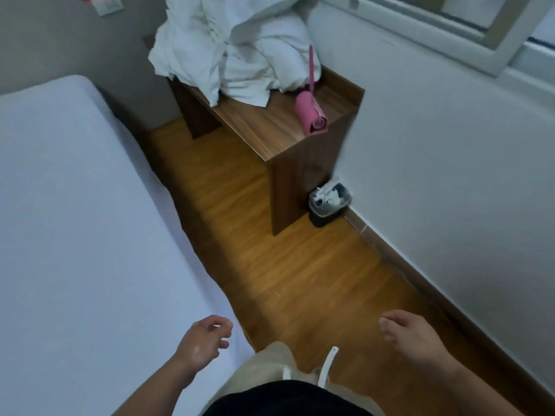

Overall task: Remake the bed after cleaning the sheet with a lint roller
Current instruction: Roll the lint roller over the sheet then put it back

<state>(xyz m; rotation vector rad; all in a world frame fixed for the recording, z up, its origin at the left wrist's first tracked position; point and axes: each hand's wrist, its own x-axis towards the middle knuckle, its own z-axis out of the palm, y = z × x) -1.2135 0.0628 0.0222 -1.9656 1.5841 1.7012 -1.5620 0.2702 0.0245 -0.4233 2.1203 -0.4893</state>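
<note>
The bed (75, 220) fills the left side, covered by a smooth pale sheet with no blanket or pillow on it. A pink lint roller (310, 115) lies on the wooden bedside table (270, 130) ahead, its handle leaning against a heap of crumpled white bedding (234, 46) piled on the table's far end. My left hand (204, 340) hovers over the bed's near edge, fingers loosely curled, holding nothing. My right hand (411, 334) hangs over the floor, fingers apart and empty. Both hands are far from the roller.
A wooden floor aisle (270, 265) runs between the bed and the white wall (450, 175) on the right. A small black waste bin (327, 205) with paper in it stands beside the table against the wall. A window frame (480, 22) sits at top right.
</note>
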